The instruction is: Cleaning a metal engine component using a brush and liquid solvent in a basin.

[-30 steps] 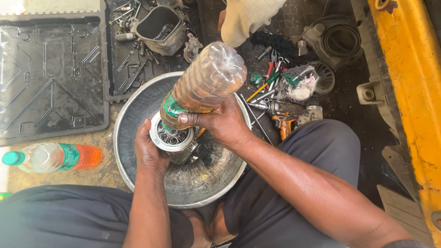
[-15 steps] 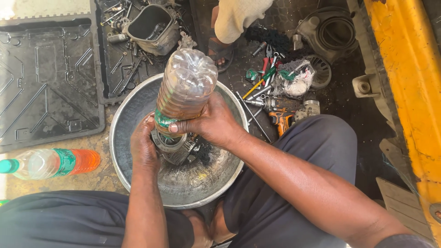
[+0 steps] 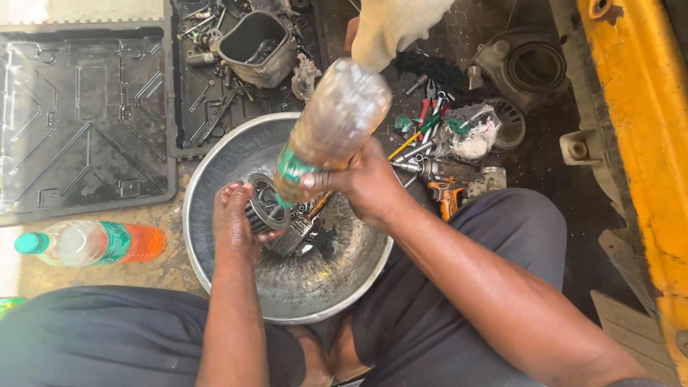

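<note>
Down over the steel basin, the right hand grips a tilted plastic bottle. Left hand clasps a ribbed round metal part. Scattered hand tools and an orange-drink bottle lie alongside.

You're over a grimy, sunlit floor: black plastic trays at ten o'clock, a yellow metal frame at three.

Left floor: black plastic tray, ribbed and dusty
Beside it: orange drink bottle lying flat
Right floor: scattered hand tools, drill
Far right: yellow machine frame
</note>
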